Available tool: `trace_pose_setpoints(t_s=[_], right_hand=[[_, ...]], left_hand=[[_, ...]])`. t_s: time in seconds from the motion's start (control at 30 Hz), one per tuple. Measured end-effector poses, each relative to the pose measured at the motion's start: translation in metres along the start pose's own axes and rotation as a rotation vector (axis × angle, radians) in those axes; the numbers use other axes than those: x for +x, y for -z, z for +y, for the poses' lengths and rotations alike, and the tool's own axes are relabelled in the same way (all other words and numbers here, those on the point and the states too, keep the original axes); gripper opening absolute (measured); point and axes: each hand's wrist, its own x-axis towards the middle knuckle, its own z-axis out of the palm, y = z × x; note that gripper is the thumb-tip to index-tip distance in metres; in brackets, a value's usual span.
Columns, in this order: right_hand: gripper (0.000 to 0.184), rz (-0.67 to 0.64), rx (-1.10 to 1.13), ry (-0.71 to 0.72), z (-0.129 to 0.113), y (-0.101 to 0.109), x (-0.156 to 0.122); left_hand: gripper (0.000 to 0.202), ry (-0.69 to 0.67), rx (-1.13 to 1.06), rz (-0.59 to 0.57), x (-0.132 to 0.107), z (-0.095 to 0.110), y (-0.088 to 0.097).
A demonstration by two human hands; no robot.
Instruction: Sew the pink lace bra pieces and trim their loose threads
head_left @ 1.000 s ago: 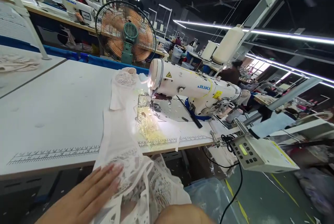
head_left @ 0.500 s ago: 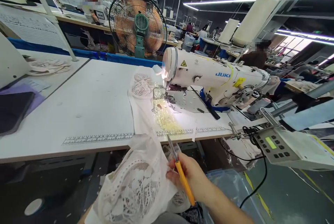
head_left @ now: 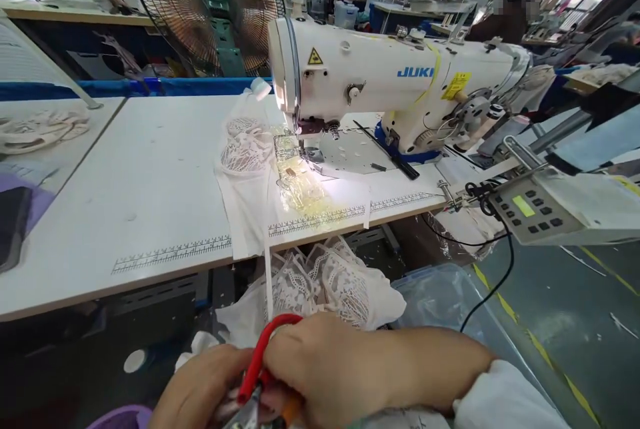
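Snips [head_left: 257, 356] with a red looped handle sat in the right hand [head_left: 330, 369], whose fingers were closed tight around the loop; a metal tip showed just below. The left hand [head_left: 200, 392] was curled against it, touching, but whether it gripped anything could not be told. White lace fabric [head_left: 330, 279] lay just beyond both hands and ran up over the edge of the white table [head_left: 125, 176] to the needle of the sewing machine [head_left: 390, 76]. A control box [head_left: 540, 206] hung to the right of the table, and a fan [head_left: 210, 2] stood behind it.
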Motion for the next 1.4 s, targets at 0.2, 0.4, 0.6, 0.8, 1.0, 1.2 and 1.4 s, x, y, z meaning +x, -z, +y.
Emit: trace_pose_setpoints(t_s=[0.2,0.4,0.6,0.8,1.0,1.2,1.4], right_hand=[[0.010,0.032,0.197,-0.150,0.040,0.032,-0.019],[0.021,0.088,0.140,-0.255,0.079,0.040,0.000],[0.018,-0.035,0.131,-0.220,0.061,0.041,0.019],[0.020,-0.084,0.120,-0.101,0.050,0.047,0.029],[0.019,-0.118,0.140,-0.081,0.057,0.055,0.033],[0.018,-0.125,0.089,-0.084,0.064,0.063,0.035],[0.018,-0.119,0.087,-0.045,0.067,0.061,0.038]], left_hand=[[0.022,0.381,-0.252,0.050,-0.013,0.014,0.025],[0.034,0.597,-0.462,-0.036,-0.017,-0.023,0.023],[0.020,0.348,-0.206,-0.080,0.007,-0.041,0.003],[0.008,0.210,-0.503,0.153,0.030,-0.007,-0.014],[0.013,0.429,-0.770,0.159,0.048,0.010,-0.010],[0.018,0.572,-0.835,0.160,0.049,0.007,-0.013],[0.016,0.609,-0.846,0.214,0.050,0.008,-0.015]])
